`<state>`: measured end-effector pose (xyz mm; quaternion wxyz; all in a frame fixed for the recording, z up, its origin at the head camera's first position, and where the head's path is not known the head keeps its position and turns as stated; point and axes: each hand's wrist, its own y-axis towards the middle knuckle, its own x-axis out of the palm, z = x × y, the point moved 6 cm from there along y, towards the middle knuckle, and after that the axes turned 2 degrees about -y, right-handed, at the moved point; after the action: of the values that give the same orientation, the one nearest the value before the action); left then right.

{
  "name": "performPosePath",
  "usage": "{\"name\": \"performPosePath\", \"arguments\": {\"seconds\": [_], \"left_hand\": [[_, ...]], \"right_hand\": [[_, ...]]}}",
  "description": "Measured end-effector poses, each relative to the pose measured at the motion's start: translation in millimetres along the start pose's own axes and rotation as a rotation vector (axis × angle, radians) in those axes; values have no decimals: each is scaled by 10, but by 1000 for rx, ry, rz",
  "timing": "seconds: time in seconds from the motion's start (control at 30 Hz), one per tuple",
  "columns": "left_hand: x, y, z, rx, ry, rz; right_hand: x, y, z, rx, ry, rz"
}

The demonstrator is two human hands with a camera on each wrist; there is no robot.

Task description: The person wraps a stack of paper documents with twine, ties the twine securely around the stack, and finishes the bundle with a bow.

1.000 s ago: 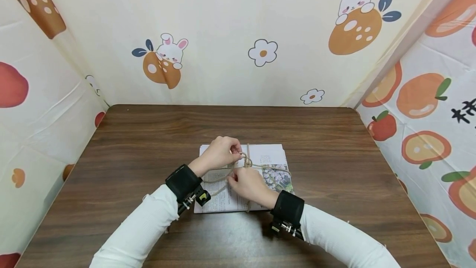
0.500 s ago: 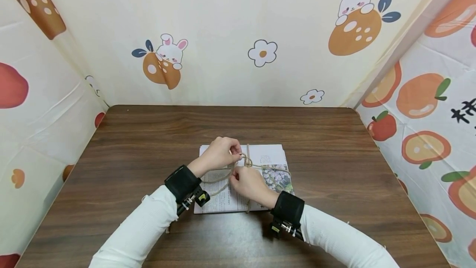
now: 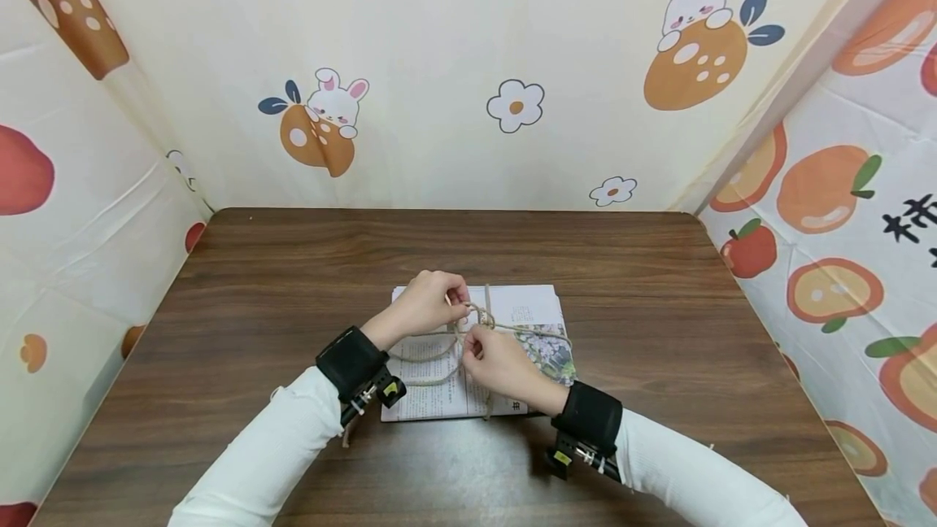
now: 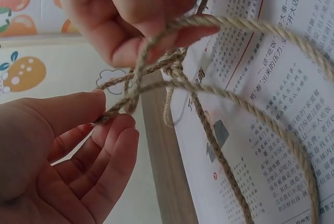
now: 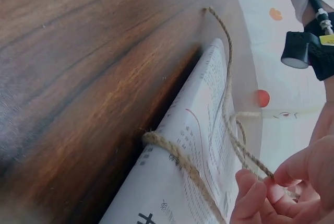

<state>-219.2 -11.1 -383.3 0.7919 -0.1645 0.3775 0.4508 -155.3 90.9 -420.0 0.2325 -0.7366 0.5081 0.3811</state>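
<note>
A stack of newspapers [image 3: 428,407] lies on the table with twine [image 3: 538,333] running across it both ways. The crossing twine meets in a knot [image 3: 485,317] near the stack's middle. Just left of that knot, my left hand [image 3: 427,301] pinches a strand between thumb and fingertips, plain in the left wrist view. My right hand [image 3: 507,366] is over the near side of the knot, its thumb and fingers on another strand. A loose loop [image 4: 276,117] arcs over the printed page. Around the stack's edge wraps one tight strand [image 5: 182,158].
A brown wood-grain table [image 3: 293,259] bears the stack. Cream and white printed sheets [image 3: 439,145] hang behind and at both sides. Black wrist cameras [image 3: 354,364] sit on both wrists. A trailing twine end [image 5: 213,12] reaches past the stack onto the table.
My right hand has turned and its wrist has shifted right and nearer. The left hand has drifted slightly left, keeping its pinch. The loose loop lies wider across the stack's left side.
</note>
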Motion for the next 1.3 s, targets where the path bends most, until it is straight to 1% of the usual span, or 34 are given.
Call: {"name": "performPosePath", "arguments": {"seconds": [0.17,0.33,0.4,0.47,0.5,0.6,0.73,0.83,1.07,1.17,1.3], "left_hand": [[-4,-32,-13,25,-5,-8],[0,-55,-42,43,-26,-12],[3,-65,-52,55,-41,-17],[9,-75,-67,61,-56,-26],[13,-79,-74,66,-61,-31],[27,-91,-92,82,-67,-47],[39,-107,-117,93,-74,-62],[40,-121,-131,92,-85,-68],[40,-140,-141,83,-87,-77],[48,-150,-158,77,-87,-82],[47,-170,-167,68,-89,-82]], "right_hand": [[-7,-36,94,62,115,-97],[-27,-68,182,122,283,-176],[-45,-76,205,127,330,-192],[-66,-78,226,117,340,-200],[-75,-79,236,111,338,-203],[-101,-77,264,80,285,-208],[-151,-74,294,20,171,-195],[-210,-79,304,-23,109,-191],[-365,-85,294,-155,42,-164],[-410,-89,316,-185,20,-158],[-483,-92,352,-210,-43,-134]]}}
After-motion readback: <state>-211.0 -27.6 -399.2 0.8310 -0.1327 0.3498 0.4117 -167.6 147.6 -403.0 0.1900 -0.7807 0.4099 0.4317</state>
